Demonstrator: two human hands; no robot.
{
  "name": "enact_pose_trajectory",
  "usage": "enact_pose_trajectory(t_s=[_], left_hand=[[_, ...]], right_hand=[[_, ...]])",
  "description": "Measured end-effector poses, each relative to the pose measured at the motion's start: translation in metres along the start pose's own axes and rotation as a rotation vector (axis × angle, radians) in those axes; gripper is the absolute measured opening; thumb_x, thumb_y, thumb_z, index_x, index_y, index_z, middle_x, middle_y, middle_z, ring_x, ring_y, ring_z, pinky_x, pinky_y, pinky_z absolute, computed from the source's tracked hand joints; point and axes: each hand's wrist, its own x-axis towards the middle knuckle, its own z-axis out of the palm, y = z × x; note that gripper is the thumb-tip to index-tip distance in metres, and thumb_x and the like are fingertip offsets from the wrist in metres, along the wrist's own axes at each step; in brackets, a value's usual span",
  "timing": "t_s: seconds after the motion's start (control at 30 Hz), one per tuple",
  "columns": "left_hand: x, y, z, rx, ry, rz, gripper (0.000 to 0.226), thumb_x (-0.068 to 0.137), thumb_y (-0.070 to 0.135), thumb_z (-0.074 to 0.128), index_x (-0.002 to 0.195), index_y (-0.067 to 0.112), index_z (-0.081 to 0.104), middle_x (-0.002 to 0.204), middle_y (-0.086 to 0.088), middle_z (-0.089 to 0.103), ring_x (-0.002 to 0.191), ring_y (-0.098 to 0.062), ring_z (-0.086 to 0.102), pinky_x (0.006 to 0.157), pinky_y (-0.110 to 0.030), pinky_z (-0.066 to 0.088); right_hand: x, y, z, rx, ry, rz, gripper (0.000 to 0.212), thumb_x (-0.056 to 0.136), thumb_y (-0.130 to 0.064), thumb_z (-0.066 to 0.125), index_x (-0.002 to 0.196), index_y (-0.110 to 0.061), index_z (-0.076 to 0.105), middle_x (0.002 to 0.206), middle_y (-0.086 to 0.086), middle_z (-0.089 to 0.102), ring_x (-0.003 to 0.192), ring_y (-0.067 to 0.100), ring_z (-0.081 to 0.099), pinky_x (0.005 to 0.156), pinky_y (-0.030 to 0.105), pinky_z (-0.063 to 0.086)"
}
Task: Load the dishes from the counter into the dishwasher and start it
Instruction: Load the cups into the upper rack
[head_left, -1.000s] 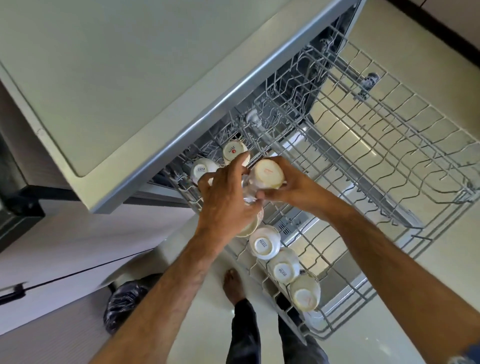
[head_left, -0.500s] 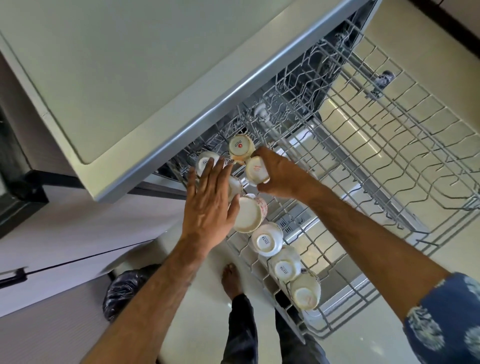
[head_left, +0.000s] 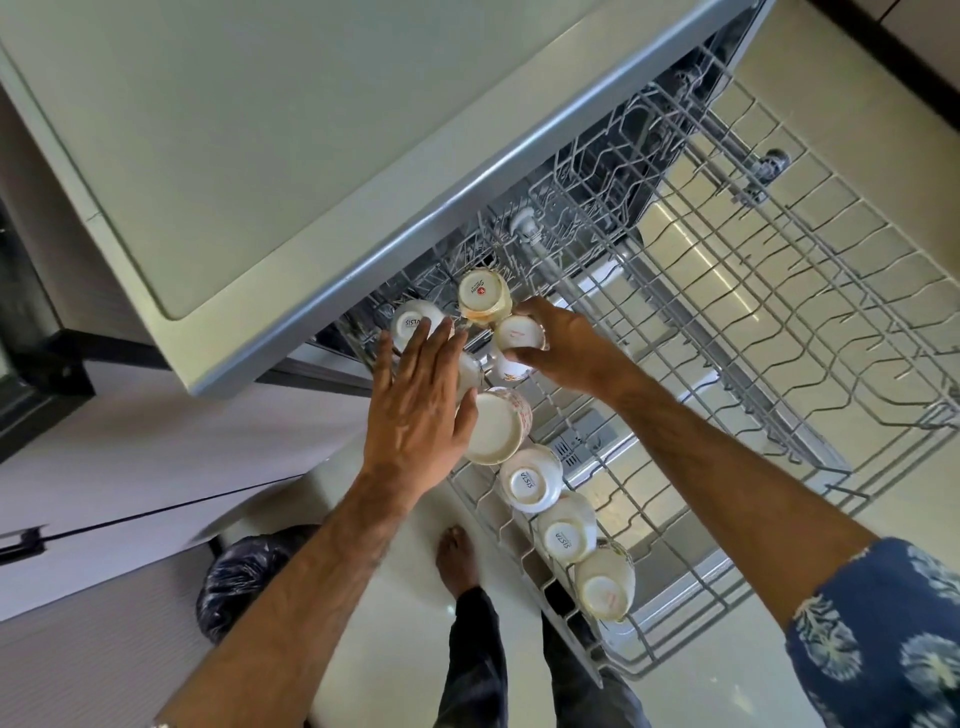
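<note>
The small cup (head_left: 519, 332), mouth down at the back-left of the upper rack (head_left: 779, 291) w/ the other cups, is pinched by the right hand (head_left: 566, 348) & should be seated squarely between wires before release, neighbours steadied by the flat, straight-fingered left hand (head_left: 415, 410).

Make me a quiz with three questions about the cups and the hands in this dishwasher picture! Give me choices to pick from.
1. Where are the cups?
A. In the pulled-out wire rack
B. On the floor
C. In a sink

2. What colour is the sleeve on the right arm?
A. Red
B. Blue with pale flowers
C. Plain yellow

3. What is the left hand doing?
A. Making a fist
B. Holding a spoon
C. Lying flat, fingers straight, over the cups

Answers: 1 A, the cups sit bottoms-up in a row along the rack's near side. 2 B, the cuff is blue and patterned. 3 C, its fingers are stretched out, while the right hand holds a cup.
</note>
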Motion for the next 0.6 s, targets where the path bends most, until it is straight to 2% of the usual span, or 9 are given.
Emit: enact_pose_trajectory(t_s=[0.17,0.3,0.43,0.5,0.6], left_hand=[[0.000,0.000,0.000,0.002,-0.008,0.011,0.065,0.095,0.045,0.036,0.150,0.011,0.037,0.155,-0.008,0.042,0.146,-0.024,0.035,0.118,-0.059,0.022],[0.000,-0.002,0.000,-0.017,-0.042,0.036,0.064,0.095,0.043,0.044,0.149,0.010,0.037,0.154,-0.010,0.043,0.146,-0.026,0.037,0.118,-0.060,0.022],[-0.014,0.000,-0.014,0.026,-0.189,0.064,0.064,0.097,0.043,0.035,0.150,0.007,0.035,0.156,-0.013,0.039,0.147,-0.028,0.033,0.121,-0.057,0.015],[-0.034,0.003,-0.030,-0.010,-0.182,0.051,0.063,0.097,0.042,0.041,0.148,0.006,0.038,0.154,-0.015,0.042,0.145,-0.031,0.036,0.119,-0.057,0.022],[-0.073,0.010,-0.069,-0.078,-0.199,-0.047,0.065,0.096,0.045,0.047,0.150,0.009,0.036,0.154,-0.016,0.040,0.144,-0.033,0.037,0.116,-0.057,0.031]], right_hand=[[-0.004,0.002,0.002,0.023,0.008,0.028,0.059,0.089,-0.029,0.071,0.138,-0.017,0.039,0.136,0.012,0.056,0.107,0.027,0.062,0.078,0.032,0.050],[-0.015,0.000,-0.005,-0.004,0.018,0.053,0.063,0.091,-0.034,0.069,0.141,-0.016,0.037,0.143,0.011,0.051,0.117,0.030,0.059,0.093,0.044,0.049],[-0.051,-0.016,-0.011,-0.173,0.052,-0.041,0.059,0.095,-0.032,0.062,0.145,-0.014,0.036,0.148,0.011,0.043,0.122,0.031,0.054,0.101,0.046,0.045],[-0.075,-0.031,-0.014,-0.261,0.038,-0.114,0.059,0.094,-0.029,0.064,0.145,-0.012,0.038,0.149,0.011,0.041,0.127,0.031,0.048,0.105,0.047,0.043],[-0.110,-0.063,-0.015,-0.390,-0.021,-0.253,0.060,0.091,-0.033,0.063,0.143,-0.014,0.040,0.147,0.011,0.043,0.131,0.035,0.045,0.105,0.052,0.041]])
